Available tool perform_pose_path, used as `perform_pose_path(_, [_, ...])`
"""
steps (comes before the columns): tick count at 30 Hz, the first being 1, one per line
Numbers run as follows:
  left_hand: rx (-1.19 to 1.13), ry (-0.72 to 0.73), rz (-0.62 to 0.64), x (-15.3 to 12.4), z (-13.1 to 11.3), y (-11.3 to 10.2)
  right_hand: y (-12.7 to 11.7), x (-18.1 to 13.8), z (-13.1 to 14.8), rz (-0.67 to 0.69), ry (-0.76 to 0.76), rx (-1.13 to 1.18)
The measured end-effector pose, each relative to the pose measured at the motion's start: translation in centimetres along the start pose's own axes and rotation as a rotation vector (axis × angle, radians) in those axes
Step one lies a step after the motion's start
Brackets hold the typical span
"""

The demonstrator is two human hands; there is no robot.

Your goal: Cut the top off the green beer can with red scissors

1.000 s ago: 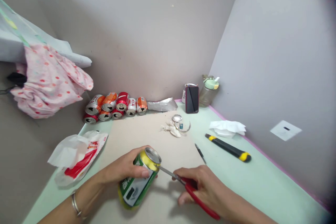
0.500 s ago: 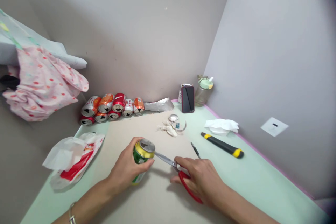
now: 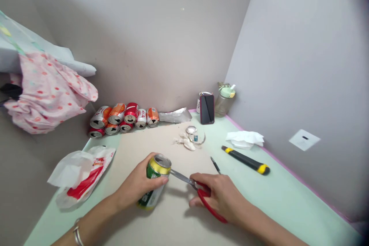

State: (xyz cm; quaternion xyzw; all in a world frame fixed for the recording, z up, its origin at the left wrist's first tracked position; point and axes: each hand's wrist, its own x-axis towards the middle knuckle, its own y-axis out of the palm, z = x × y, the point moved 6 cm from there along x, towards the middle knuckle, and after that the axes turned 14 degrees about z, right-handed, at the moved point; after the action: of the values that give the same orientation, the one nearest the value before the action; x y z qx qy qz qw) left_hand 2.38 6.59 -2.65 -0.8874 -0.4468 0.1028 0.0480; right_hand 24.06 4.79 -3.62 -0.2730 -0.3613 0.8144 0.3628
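A green and yellow drink can (image 3: 154, 194) leans slightly, its silver top tipped to the right. My left hand (image 3: 141, 182) is wrapped around it from the left, thumb across the front. In my right hand (image 3: 217, 196) is a pair of scissors (image 3: 208, 205) with red handles, gripped with the fingers in the loops. The scissors' grey blades point left, and their tip meets the can's upper right side just below the rim. I cannot tell whether the tip has pierced the metal.
Several cans (image 3: 117, 113) are stacked against the back wall beside a cut metal sheet (image 3: 175, 116). Metal rings and scraps (image 3: 188, 142) lie mid-table. Rightward are a pen (image 3: 215, 164), a utility knife (image 3: 245, 159), tissue (image 3: 245, 138), a phone (image 3: 207, 109) and a bottle (image 3: 225, 102). A plastic bag (image 3: 83, 177) lies left.
The can has tilted a little, its lower end swinging left and showing more of its side. My right hand and the scissors have shifted slightly, with the tip still at the can's rim.
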Motion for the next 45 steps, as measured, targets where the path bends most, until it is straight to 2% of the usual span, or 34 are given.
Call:
perform_pose_path(2, [0.033,-0.004,-0.057,-0.1,-0.1,-0.1,0.0,0.1,-0.2,-0.028,0.006,-0.023])
perform_pose_path(3, [0.016,-0.001,-0.045,-0.1,-0.1,-0.1,0.0,0.1,-0.1,-0.022,0.001,-0.017])
perform_pose_path(9, [-0.306,-0.049,0.207,-0.2,1.0,0.7,0.0,-0.2,1.2,0.133,-0.060,0.155])
perform_pose_path(14, [-0.432,-0.034,0.240,-0.2,1.1,1.3,0.0,-0.3,0.9,-0.023,-0.103,0.044])
perform_pose_path(17, [-0.429,-0.013,0.234,-0.2,1.0,1.4,0.1,-0.4,0.9,-0.041,-0.119,0.028])
perform_pose_path(25, [-0.373,-0.008,0.311,-0.6,0.5,1.4,0.2,-0.9,1.9,0.220,-0.112,0.291])
perform_pose_path(31, [-0.217,0.036,0.201,-0.5,-0.1,0.6,-0.2,-0.7,1.5,0.025,-0.116,0.142])
perform_pose_path(38, [-0.260,-0.013,0.349,-0.8,-0.1,1.1,0.2,-0.8,1.9,0.243,-0.102,0.330])
perform_pose_path(45, [-0.154,-0.035,0.404,-0.7,-0.6,1.6,1.1,-1.0,1.9,0.447,-0.113,0.553])
